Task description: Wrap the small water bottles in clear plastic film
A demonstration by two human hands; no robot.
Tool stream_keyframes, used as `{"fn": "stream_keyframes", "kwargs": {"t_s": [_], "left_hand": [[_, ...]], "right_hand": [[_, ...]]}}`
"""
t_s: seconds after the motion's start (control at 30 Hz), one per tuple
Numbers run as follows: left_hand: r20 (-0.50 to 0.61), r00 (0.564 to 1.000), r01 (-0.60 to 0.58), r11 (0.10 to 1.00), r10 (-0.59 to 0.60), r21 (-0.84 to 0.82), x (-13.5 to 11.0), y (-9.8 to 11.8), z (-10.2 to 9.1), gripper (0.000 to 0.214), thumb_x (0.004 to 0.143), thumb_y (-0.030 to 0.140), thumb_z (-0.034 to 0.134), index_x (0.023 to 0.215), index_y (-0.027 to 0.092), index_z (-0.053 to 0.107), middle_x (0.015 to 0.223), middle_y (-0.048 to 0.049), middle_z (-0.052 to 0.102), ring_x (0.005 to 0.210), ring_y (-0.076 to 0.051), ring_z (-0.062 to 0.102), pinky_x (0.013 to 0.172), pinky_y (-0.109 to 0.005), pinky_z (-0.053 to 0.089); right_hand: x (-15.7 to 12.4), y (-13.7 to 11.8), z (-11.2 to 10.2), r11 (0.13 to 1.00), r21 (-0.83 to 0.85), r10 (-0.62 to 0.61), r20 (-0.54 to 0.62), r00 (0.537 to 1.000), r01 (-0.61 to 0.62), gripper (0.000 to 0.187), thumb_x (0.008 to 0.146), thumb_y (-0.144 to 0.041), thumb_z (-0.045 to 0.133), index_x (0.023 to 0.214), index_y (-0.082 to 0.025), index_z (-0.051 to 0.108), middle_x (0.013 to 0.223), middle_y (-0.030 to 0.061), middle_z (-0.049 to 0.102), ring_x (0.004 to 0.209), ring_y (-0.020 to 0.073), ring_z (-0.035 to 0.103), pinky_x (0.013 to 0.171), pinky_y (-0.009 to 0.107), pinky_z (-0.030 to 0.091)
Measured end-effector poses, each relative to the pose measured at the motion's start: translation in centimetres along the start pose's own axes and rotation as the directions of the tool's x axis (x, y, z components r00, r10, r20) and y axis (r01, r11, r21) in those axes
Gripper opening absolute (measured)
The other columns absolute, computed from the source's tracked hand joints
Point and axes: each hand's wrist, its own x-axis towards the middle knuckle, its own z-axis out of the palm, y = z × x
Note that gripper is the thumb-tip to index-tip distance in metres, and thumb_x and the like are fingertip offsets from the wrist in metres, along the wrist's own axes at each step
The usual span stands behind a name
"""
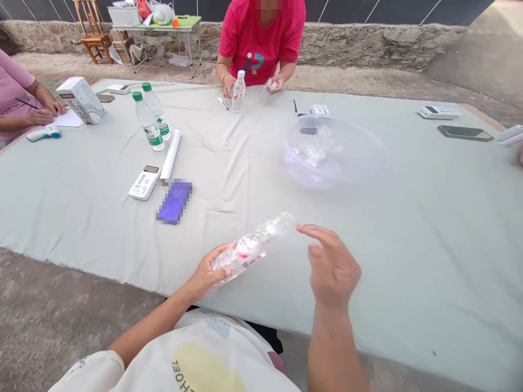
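My left hand (pixel 208 272) grips the base of a clear plastic bottle (pixel 253 246) with a red and white label. The bottle is tilted, its neck pointing up and right over the cloth. My right hand (pixel 330 267) hovers just right of the bottle's neck, fingers loosely stretched and apart, holding nothing. A clear plastic bowl (pixel 368 158) with crumpled clear plastic inside sits further back, beyond my right hand.
A pale green cloth (pixel 429 245) covers the table. Two green-capped bottles (pixel 150 117), a white roll (pixel 170 155), a white device (pixel 144 183) and a purple item (pixel 175 201) lie at left. A person in red (pixel 261 43) sits opposite with a small bottle (pixel 238 91). Another person's arm (pixel 24 103) is far left.
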Motion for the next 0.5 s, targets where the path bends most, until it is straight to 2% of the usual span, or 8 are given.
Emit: {"fn": "stream_keyframes", "kwargs": {"t_s": [0.07,0.13,0.17,0.2,0.27,0.37,0.43,0.5], "left_hand": [[0.058,0.997,-0.053,0.999,0.052,0.006,-0.8,0.4,-0.4,0.068,0.071,0.047,0.075,0.132,0.025,0.056,0.105,-0.0066,0.067,0.079,-0.018,0.062,0.064,-0.027,0.048],[0.105,0.989,-0.104,0.994,0.106,-0.023,-1.4,0.8,-0.6,0.069,0.068,0.049,0.078,0.130,0.023,0.060,0.115,-0.0093,0.067,0.094,-0.023,0.064,0.077,-0.032,0.051],[0.108,0.986,-0.122,0.991,0.126,-0.050,-1.6,0.9,-0.6,0.071,0.066,0.050,0.080,0.129,0.023,0.061,0.116,-0.0099,0.066,0.099,-0.025,0.064,0.081,-0.034,0.051],[0.092,0.986,-0.134,0.987,0.142,-0.088,-1.6,1.0,-0.6,0.074,0.063,0.052,0.082,0.128,0.023,0.061,0.116,-0.0099,0.067,0.100,-0.026,0.064,0.082,-0.034,0.051],[0.003,0.989,-0.145,0.969,0.148,-0.199,-1.2,1.2,-0.6,0.076,0.061,0.060,0.081,0.124,0.024,0.062,0.106,-0.0078,0.069,0.092,-0.023,0.066,0.075,-0.031,0.052],[-0.164,0.984,-0.140,0.880,0.071,-0.454,0.5,1.2,-0.2,0.063,0.070,0.078,0.063,0.095,0.020,0.066,0.072,-0.0011,0.063,0.054,-0.011,0.053,0.048,-0.022,0.040],[-0.126,0.991,-0.052,0.778,-0.035,-0.626,2.0,1.0,0.4,0.064,0.079,0.081,0.048,0.071,0.018,0.059,0.052,0.0029,0.048,0.039,-0.006,0.032,0.038,-0.020,0.023],[0.046,0.992,0.113,0.692,-0.115,-0.713,3.3,0.6,1.2,0.067,0.084,0.079,0.039,0.062,0.017,0.054,0.044,0.0043,0.036,0.035,-0.006,0.023,0.037,-0.021,0.016]], "right_hand": [[0.5,0.0,0.7,0.995,-0.021,-0.093,0.201,0.975,0.099,0.022,0.085,-0.050,0.058,0.090,-0.033,0.072,0.096,0.0050,0.074,0.107,0.0311,0.067,0.107,0.058,0.042],[0.1,0.6,2.0,0.999,0.018,-0.032,0.353,0.935,0.027,0.024,0.084,-0.053,0.059,0.085,-0.033,0.072,0.091,0.0049,0.075,0.103,0.0316,0.069,0.105,0.058,0.043],[-0.3,1.0,2.8,0.996,0.077,0.019,0.378,0.926,-0.052,0.027,0.084,-0.055,0.058,0.083,-0.032,0.070,0.089,0.0055,0.074,0.098,0.0314,0.069,0.099,0.056,0.047],[-1.0,1.3,3.6,0.978,0.161,0.065,0.366,0.928,-0.131,0.030,0.084,-0.058,0.055,0.081,-0.031,0.067,0.085,0.0060,0.072,0.092,0.0307,0.070,0.091,0.054,0.051],[-2.4,1.7,5.0,0.920,0.326,0.134,0.261,0.956,-0.218,0.033,0.085,-0.061,0.048,0.080,-0.031,0.060,0.075,0.0049,0.065,0.084,0.0288,0.069,0.081,0.051,0.054],[-4.2,0.9,6.4,0.875,0.439,0.174,0.108,0.979,-0.204,0.027,0.087,-0.058,0.046,0.084,-0.032,0.051,0.070,0.0017,0.055,0.088,0.0271,0.068,0.086,0.053,0.054],[-4.6,-0.5,6.8,0.856,0.489,0.148,0.079,0.986,-0.167,0.027,0.085,-0.060,0.053,0.086,-0.033,0.049,0.072,0.0007,0.054,0.087,0.0263,0.068,0.089,0.054,0.053],[-4.5,-2.1,6.9,0.848,0.524,0.054,0.066,0.996,-0.081,0.031,0.080,-0.062,0.062,0.087,-0.034,0.050,0.074,0.0001,0.055,0.080,0.0247,0.067,0.089,0.053,0.054]]}}
